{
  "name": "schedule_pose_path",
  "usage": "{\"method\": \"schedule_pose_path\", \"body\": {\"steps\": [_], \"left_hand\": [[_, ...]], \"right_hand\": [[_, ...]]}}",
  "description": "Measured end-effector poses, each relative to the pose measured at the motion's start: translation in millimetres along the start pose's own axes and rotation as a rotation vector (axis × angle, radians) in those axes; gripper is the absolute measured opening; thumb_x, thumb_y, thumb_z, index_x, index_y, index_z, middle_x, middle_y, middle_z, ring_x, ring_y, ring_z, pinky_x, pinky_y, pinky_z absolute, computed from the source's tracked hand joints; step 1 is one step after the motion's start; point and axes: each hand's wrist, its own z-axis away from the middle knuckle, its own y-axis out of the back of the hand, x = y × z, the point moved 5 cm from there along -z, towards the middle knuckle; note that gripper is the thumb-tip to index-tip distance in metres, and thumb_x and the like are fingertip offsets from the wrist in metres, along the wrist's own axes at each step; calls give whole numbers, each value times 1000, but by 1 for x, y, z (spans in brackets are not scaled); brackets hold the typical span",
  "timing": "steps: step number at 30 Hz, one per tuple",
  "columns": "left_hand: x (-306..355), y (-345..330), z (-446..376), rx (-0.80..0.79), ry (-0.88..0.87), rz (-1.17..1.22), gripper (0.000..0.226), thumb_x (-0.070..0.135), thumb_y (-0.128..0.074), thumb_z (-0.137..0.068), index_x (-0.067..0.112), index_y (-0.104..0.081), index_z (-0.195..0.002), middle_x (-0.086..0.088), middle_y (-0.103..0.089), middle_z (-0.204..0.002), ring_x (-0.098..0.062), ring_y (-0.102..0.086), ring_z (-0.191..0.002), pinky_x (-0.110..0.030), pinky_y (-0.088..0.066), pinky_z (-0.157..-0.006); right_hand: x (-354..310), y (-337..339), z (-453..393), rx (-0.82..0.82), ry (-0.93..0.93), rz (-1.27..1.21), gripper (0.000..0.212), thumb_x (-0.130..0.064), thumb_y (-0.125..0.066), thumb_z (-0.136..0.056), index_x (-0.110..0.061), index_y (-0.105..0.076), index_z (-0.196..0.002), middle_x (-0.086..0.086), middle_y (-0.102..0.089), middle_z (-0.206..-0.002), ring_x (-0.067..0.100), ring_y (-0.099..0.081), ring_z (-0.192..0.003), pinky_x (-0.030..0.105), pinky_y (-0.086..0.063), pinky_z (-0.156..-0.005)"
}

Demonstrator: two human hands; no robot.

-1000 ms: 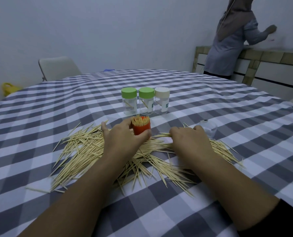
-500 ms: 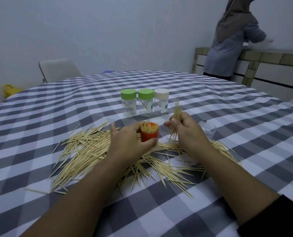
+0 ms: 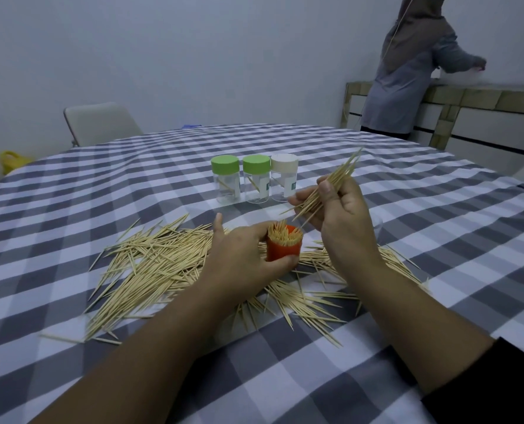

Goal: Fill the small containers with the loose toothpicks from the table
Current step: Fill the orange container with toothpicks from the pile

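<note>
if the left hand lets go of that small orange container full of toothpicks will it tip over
Probably at some risk: the small orange plastic container stands on loose wooden toothpicks, an uneven base. Its toothpicks stick up above the rim, likely making it top-heavy. The left hand gripping it suggests that it needs steadying.

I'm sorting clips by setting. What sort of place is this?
Probably a plain home dining or utility room: a round table under a checked tablecloth, a folding chair by a bare wall, and a tiled counter.
</note>
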Motion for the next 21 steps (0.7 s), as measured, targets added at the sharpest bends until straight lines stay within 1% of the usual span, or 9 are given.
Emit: {"method": "schedule_pose_path", "body": {"steps": [2,4,7,10,13,16,18,21], "left_hand": [[2,0,1,5,-11,3,52,57,-63,-79,34,-55,-126,15,-66,-113,-2,-53,-114,-43,14,-116],[3,1,1,10,-18,5,51,57,-64,-79,34,-56,-124,15,-66,-112,-1,-53,-114,-41,15,-115],[3,2,2,17,-21,20,50,57,-64,-78,35,-57,-123,16,-67,-109,-1,-54,-113,-41,15,-115],[3,1,2,7,-15,33,52,56,-64,-79,34,-55,-126,15,-66,-114,-2,-52,-117,-40,17,-114],[4,0,2,-7,-9,20,53,55,-63,-81,34,-53,-128,13,-64,-118,-4,-47,-122,-38,18,-113],[4,-1,2,-11,-12,12,55,56,-62,-80,33,-52,-129,12,-63,-120,-4,-46,-123,-38,18,-113],[3,-1,2,-9,-15,5,56,58,-62,-80,34,-52,-129,12,-64,-120,-4,-47,-122,-38,18,-113],[3,-2,1,-6,-32,4,55,59,-62,-79,36,-53,-128,14,-65,-117,-3,-50,-119,-39,17,-114]], "right_hand": [[0,-4,1,-20,-1,-10,17,-15,-34,-102,-18,-50,-96,6,-66,-85,18,-70,-87,31,-57,-80],[0,-7,2,-46,22,45,19,-15,-34,-102,-22,-49,-94,2,-65,-79,17,-69,-86,34,-57,-82],[-1,-8,5,-40,78,100,18,-17,-34,-102,-23,-49,-94,4,-64,-79,17,-69,-85,38,-56,-83],[-6,-4,5,16,110,29,18,-16,-32,-103,-20,-48,-95,6,-63,-79,17,-69,-82,33,-57,-81],[-10,1,4,69,121,-2,18,-16,-32,-103,-20,-48,-94,-4,-63,-70,15,-69,-76,27,-57,-74],[-12,4,5,82,124,14,17,-16,-32,-103,-18,-48,-95,-1,-58,-72,16,-66,-71,23,-56,-67],[-13,3,6,72,119,61,17,-17,-33,-103,-18,-48,-95,1,-56,-73,15,-65,-68,27,-57,-67],[-6,-1,5,32,83,97,18,-17,-34,-102,-22,-48,-93,-2,-57,-72,15,-65,-69,37,-58,-73]]}}
